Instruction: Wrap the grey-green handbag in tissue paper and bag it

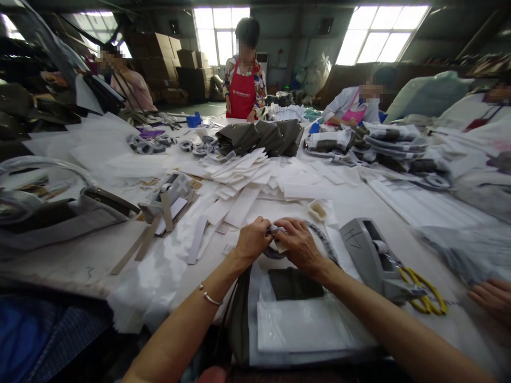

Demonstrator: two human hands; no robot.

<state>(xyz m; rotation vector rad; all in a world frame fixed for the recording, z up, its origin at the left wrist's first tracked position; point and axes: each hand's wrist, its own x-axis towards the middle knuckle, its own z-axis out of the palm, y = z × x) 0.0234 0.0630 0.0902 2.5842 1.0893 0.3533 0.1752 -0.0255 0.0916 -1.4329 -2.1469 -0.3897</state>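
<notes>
Both of my hands meet near the table's front, over a coiled grey strap (324, 242). My left hand (252, 240) is closed in a pinch on the strap's end. My right hand (300, 243) is also closed on the strap, fingers pressed around it together with a small white paper slip. The strap curves away to the right behind my right hand. Just below my hands lies a dark folded piece (294, 283) on a clear plastic bag (303, 324).
A grey tape dispenser (373, 258) and yellow-handled scissors (427, 292) lie to the right. White paper strips (239, 197), a small white dish (318, 209) and dark bags (267, 137) cover the table. Several people work at the far side; another person's hand (493, 300) rests at right.
</notes>
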